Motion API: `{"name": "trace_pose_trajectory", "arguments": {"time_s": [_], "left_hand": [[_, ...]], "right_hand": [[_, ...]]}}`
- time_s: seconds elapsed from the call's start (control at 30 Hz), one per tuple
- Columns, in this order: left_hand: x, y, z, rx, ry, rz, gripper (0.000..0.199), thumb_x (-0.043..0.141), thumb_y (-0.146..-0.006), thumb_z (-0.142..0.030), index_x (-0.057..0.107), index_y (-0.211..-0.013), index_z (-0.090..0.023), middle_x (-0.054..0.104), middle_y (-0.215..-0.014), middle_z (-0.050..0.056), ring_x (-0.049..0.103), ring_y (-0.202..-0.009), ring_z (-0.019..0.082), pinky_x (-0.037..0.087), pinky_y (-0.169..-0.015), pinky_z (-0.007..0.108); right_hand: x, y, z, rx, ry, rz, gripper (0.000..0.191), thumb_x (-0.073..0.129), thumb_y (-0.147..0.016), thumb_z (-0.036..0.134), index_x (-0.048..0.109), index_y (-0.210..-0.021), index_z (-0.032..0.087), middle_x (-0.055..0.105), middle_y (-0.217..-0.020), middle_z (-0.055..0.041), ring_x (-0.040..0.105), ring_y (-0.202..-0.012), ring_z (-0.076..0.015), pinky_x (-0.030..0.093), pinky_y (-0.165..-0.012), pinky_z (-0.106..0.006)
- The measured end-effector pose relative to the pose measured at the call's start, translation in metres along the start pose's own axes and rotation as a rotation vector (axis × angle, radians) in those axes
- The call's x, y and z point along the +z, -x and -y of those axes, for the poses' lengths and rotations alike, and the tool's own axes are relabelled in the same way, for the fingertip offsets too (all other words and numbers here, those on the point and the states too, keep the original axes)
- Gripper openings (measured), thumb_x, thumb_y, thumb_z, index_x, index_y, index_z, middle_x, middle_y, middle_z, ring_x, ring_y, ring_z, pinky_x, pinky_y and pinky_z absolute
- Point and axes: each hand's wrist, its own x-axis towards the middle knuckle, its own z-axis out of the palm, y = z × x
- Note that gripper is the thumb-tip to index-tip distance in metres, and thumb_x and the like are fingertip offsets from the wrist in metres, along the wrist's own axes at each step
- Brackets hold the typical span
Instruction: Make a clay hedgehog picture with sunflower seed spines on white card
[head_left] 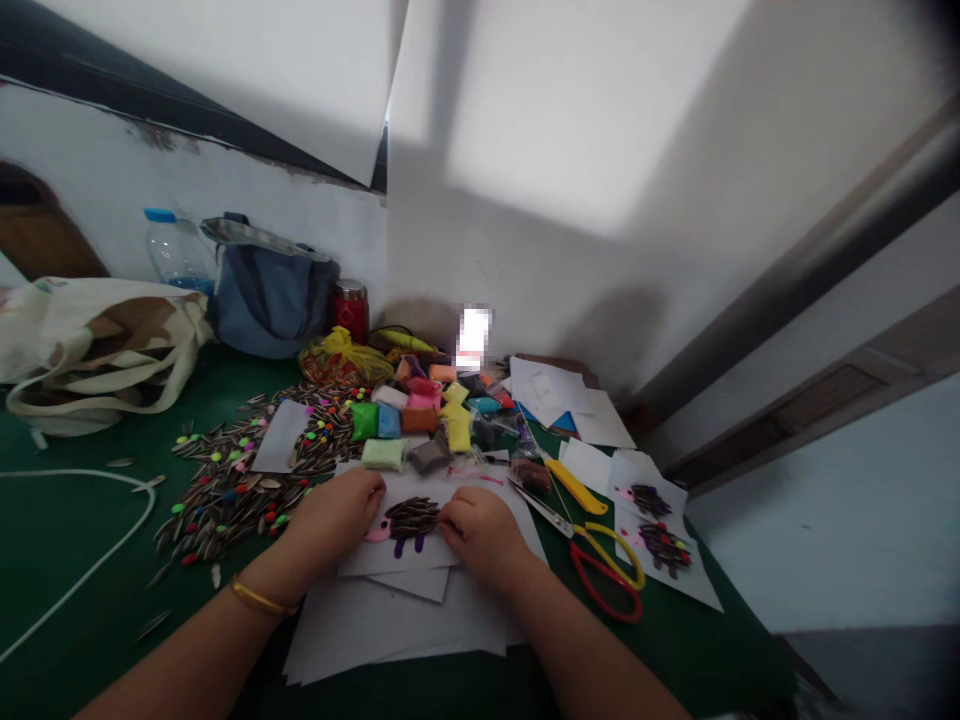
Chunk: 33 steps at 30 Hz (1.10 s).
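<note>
A hedgehog figure with a pink clay face, purple legs and a back of sunflower seeds lies on a white sheet of paper in front of me. My left hand is closed at the paper's left side, fingertips together just above the pink face. Whatever it pinches is too small to make out. At the figure's right end, my right hand is closed with thumb and fingers against the rear seeds; anything between them is hidden. More loose white sheets lie underneath.
Loose sunflower seeds and coloured balls spread at left. Bagged coloured clay piles up behind. Scissors and a yellow cutter lie right, beside finished hedgehog pictures. Bags, a bottle and a cable are further left.
</note>
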Motion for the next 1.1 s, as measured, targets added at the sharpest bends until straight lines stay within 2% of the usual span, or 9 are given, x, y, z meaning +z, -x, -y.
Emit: {"name": "trace_pose_trajectory", "arguments": {"time_s": [0.3, 0.57, 0.77, 0.87, 1.1], "left_hand": [[0.004, -0.002, 0.004, -0.008, 0.025, -0.007, 0.022, 0.047, -0.088, -0.027, 0.068, -0.094, -0.023, 0.071, -0.101, 0.009, 0.067, -0.089, 0.024, 0.045, -0.074, 0.032], [0.006, -0.002, 0.006, 0.014, 0.014, -0.008, 0.024, 0.045, -0.088, -0.028, 0.067, -0.095, -0.023, 0.07, -0.102, 0.008, 0.066, -0.09, 0.025, 0.044, -0.073, 0.034], [0.009, -0.002, 0.009, 0.017, 0.006, -0.027, 0.023, 0.045, -0.088, -0.028, 0.067, -0.094, -0.024, 0.071, -0.101, 0.008, 0.066, -0.087, 0.024, 0.044, -0.074, 0.033], [0.01, -0.003, 0.01, 0.028, 0.011, -0.039, 0.024, 0.045, -0.088, -0.028, 0.067, -0.095, -0.024, 0.07, -0.102, 0.008, 0.066, -0.089, 0.025, 0.045, -0.075, 0.034], [0.002, -0.001, 0.005, -0.002, 0.028, -0.003, 0.024, 0.046, -0.088, -0.026, 0.068, -0.094, -0.023, 0.071, -0.102, 0.008, 0.066, -0.089, 0.024, 0.045, -0.074, 0.033]], "right_hand": [[0.007, 0.0, -0.001, -0.058, 0.173, 0.012, 0.009, 0.064, -0.086, 0.016, 0.07, -0.08, 0.02, 0.066, -0.082, -0.0037, 0.056, -0.077, -0.0175, 0.037, -0.069, -0.029], [0.012, -0.001, -0.001, -0.072, 0.217, 0.014, 0.005, 0.067, -0.085, 0.016, 0.07, -0.083, 0.02, 0.066, -0.082, -0.0038, 0.056, -0.077, -0.0176, 0.038, -0.07, -0.029], [0.011, 0.0, -0.003, -0.019, 0.098, 0.007, 0.005, 0.069, -0.085, 0.017, 0.072, -0.088, 0.019, 0.068, -0.088, -0.0049, 0.059, -0.081, -0.0187, 0.042, -0.074, -0.029], [0.007, 0.002, -0.006, -0.001, -0.004, -0.005, 0.013, 0.071, -0.083, 0.017, 0.073, -0.096, 0.02, 0.07, -0.093, -0.0045, 0.061, -0.085, -0.019, 0.045, -0.077, -0.029], [-0.002, 0.004, -0.018, 0.117, -0.116, -0.128, 0.01, 0.064, -0.088, 0.017, 0.072, -0.093, 0.021, 0.069, -0.091, -0.0044, 0.062, -0.087, -0.0184, 0.047, -0.08, -0.029]]}}
